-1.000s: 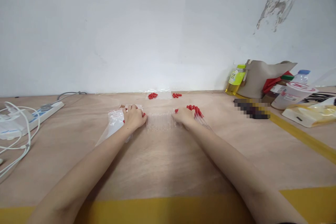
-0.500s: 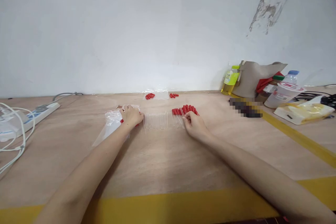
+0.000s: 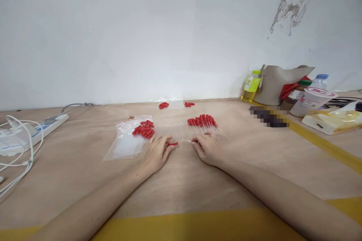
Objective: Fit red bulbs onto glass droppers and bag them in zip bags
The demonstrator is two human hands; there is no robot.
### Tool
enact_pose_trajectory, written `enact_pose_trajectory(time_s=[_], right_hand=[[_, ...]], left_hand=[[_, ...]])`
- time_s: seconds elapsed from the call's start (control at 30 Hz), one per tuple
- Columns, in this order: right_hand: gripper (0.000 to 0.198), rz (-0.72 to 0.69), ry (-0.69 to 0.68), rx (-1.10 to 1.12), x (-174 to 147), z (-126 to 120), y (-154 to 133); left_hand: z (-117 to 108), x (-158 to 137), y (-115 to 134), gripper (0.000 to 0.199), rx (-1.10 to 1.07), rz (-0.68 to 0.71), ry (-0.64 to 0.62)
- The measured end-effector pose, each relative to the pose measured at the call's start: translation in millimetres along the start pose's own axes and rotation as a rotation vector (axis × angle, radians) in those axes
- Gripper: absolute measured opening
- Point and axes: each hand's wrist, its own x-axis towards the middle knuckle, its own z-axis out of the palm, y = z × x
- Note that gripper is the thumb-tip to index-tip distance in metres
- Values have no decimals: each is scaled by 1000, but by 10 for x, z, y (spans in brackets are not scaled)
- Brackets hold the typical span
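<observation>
Left hand (image 3: pixel 157 153) pinches a bulb (image 3: pixel 172 144); right hand (image 3: pixel 208 148) grips a tube (image 3: pixel 186 141), ends apart, just before the tube row (image 3: pixel 173 131). Bulb appears light, soft: hold mid-body. Tube appears light, stiff, slippery, probably fragile: hold near one end.

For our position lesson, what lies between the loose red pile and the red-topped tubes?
In the head view, a row of clear tubes lies between the red pile and the red-topped tubes.
</observation>
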Motion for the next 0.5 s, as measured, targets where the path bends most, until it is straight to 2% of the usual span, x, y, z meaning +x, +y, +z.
enact_pose_trajectory(time_s=[0.07, 0.2, 0.5], right_hand=[[15, -19, -6, 3, -6, -6, -30], [17, -17, -9, -3, -6, -20, -49], [13, -53, -8, -56, 9, -32, -76]], left_hand=[[9, -1, -9, 20, -5, 31, 2], [12, 28, 4, 18, 9, 90, -14], [25, 18, 76, 19, -82, 39, -11]])
